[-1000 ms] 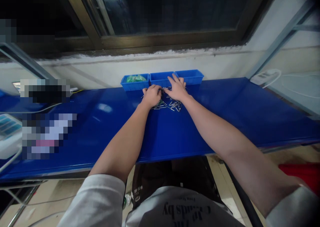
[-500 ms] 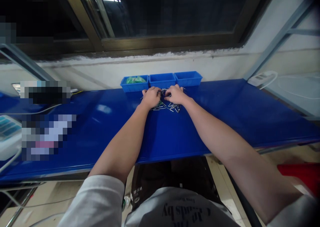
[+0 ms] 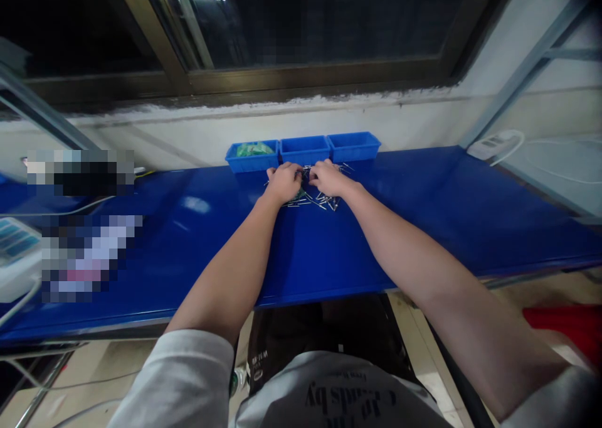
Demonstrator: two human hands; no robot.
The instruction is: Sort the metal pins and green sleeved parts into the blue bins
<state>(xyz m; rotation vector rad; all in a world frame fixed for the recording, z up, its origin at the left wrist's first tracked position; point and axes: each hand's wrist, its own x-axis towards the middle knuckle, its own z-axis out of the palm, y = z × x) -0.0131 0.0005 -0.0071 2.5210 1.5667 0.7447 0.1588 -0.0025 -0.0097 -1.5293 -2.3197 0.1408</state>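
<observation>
the fingertips of the left hand (image 3: 285, 182) and right hand (image 3: 326, 177) are hard to make out; both sets of fingers curl down over the pile (image 3: 310, 201), and i cannot tell whether either is pinched on a piece. the hands sit near each other, a small gap between them. the pile, thin shiny metal sticks with something green among them, is partly covered by the palms and spills out below and between them. just beyond the hands are three blue plastic bins (image 3: 305, 149), rectangular and open; the one beyond the left hand holds crinkled green stuff (image 3: 254, 149). the table (image 3: 324, 252) is smooth, glossy blue. well left of the left hand, blocky blurring hides some items (image 3: 94, 258).
</observation>
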